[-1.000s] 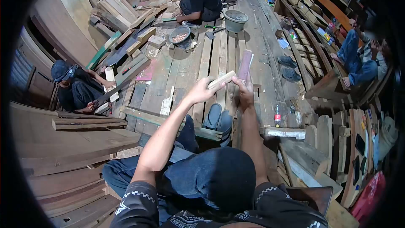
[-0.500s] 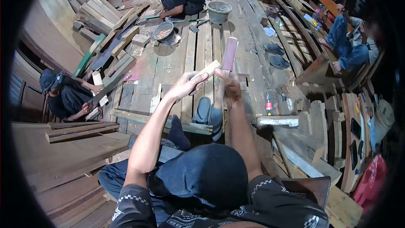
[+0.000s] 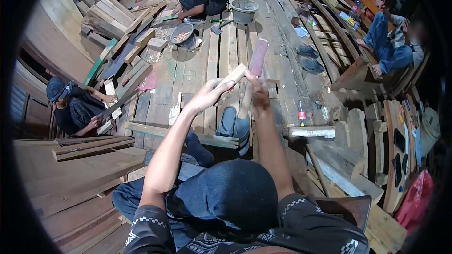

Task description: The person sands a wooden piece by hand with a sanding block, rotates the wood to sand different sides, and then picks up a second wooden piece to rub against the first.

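Pale wood block (image 3: 234, 75) tight in left hand (image 3: 206, 97), reddish strip (image 3: 259, 56) tight in right hand (image 3: 259, 95) beside it.

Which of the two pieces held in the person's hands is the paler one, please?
The short wooden block in the left hand: it is pale tan, whereas the longer strip in the right hand is reddish-brown.

Dark blue cap (image 3: 230, 197), black short-sleeved shirt (image 3: 151, 235) with white checkered sleeve bands (image 3: 149, 217), blue jeans (image 3: 126, 198)
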{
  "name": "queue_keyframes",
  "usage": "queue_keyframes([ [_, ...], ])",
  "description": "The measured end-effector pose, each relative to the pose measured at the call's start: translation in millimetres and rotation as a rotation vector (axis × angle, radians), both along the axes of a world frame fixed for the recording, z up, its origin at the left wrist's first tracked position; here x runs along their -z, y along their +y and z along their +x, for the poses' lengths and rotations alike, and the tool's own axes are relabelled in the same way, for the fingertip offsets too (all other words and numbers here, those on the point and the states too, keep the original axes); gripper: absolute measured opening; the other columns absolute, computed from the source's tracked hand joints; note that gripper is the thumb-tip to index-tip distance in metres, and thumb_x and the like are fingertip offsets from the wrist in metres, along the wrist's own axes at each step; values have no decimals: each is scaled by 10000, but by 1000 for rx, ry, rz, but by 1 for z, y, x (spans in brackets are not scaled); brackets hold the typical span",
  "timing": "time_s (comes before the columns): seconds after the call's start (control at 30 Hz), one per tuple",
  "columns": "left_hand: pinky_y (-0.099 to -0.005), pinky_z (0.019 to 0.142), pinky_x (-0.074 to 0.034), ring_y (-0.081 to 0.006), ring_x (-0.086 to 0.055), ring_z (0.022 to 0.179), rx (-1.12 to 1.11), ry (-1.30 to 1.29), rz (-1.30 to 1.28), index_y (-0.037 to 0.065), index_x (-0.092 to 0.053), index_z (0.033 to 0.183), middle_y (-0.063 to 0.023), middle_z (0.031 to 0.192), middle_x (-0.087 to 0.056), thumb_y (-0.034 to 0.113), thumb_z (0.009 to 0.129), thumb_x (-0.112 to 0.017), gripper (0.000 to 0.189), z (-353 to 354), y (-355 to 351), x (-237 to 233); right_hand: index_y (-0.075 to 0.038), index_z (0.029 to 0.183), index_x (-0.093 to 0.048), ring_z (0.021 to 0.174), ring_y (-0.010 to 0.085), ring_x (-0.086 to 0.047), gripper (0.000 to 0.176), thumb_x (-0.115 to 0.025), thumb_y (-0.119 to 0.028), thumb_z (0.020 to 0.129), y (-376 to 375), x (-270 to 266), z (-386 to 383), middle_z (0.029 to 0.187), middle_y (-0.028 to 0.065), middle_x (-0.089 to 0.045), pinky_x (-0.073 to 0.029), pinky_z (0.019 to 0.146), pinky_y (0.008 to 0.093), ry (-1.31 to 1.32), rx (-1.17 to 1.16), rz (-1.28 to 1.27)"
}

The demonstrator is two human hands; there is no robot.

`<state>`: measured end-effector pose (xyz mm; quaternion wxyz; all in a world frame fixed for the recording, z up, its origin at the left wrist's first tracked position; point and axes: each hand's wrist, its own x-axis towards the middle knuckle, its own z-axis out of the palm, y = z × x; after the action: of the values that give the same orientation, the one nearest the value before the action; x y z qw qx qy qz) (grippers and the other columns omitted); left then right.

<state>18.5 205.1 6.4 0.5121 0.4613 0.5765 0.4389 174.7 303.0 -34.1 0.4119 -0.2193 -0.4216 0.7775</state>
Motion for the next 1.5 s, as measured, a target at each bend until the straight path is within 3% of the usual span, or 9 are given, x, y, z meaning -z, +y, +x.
queue_keyframes([
  [0.47,-216,468,-326,-37,-427,534,46,11,31,26,-621,1048,54,672,-475,427,963,-597,411,-2,-1,-1,-87,945,-568,403,116,-527,233,-621,-314,936,-9,-17,-1,568,26,-557,-443,355,249,95,44,-38],
  [0.67,-227,532,-396,-64,-509,595,89,48,56,9,-575,1180,5,773,-573,258,889,-657,392,-5,-4,2,-85,937,-582,410,101,-538,229,-615,-312,942,-7,-14,1,571,21,-572,-444,353,242,102,4,-54],
  [0.7,-235,619,-458,-71,-577,715,126,-5,37,-4,-521,1305,-17,870,-619,157,825,-658,524,-9,-1,9,-80,943,-585,417,99,-543,232,-614,-310,943,-6,-11,1,570,21,-573,-446,360,237,104,-10,-59],
  [0.8,-228,652,-474,-68,-598,776,47,56,119,-8,-511,1307,-17,898,-633,113,810,-652,530,-7,-1,22,-66,966,-592,437,93,-555,238,-614,-302,944,-2,-7,0,582,20,-581,-453,380,224,138,-55,-69],
  [0.97,-260,700,-508,-108,-638,818,52,243,108,-5,-549,1258,-61,942,-647,91,790,-659,490,-8,-1,19,-61,1013,-604,468,92,-558,239,-635,-284,932,-5,-9,1,673,26,-613,-453,403,230,132,-84,-36],
  [1.07,-262,679,-501,-127,-636,793,27,346,301,-15,-555,1229,-66,928,-661,90,781,-661,472,-9,1,24,-62,1025,-600,492,95,-551,229,-657,-257,920,-9,-21,6,716,28,-620,-453,421,249,82,-149,6],
  [1.17,-296,707,-506,-149,-640,789,-13,399,374,-21,-624,1072,-85,879,-673,98,785,-654,312,-4,-1,17,-47,1096,-570,526,96,-552,286,-678,-232,905,-9,-14,3,739,25,-614,-454,439,259,38,-117,-3],
  [1.33,-317,710,-494,-156,-630,779,-93,394,446,-22,-633,968,-98,840,-670,102,785,-673,224,6,-3,4,-68,1305,-456,570,94,-562,515,-709,-185,873,-11,-21,7,791,20,-596,-455,435,249,-55,-219,63],
  [1.5,-298,565,-452,-104,-569,619,-131,448,453,8,-659,924,-28,669,-599,108,796,-668,163,-3,0,13,-119,1478,-307,581,89,-562,756,-724,-160,847,-17,-27,3,819,12,-594,-464,439,242,-20,-233,110],
])
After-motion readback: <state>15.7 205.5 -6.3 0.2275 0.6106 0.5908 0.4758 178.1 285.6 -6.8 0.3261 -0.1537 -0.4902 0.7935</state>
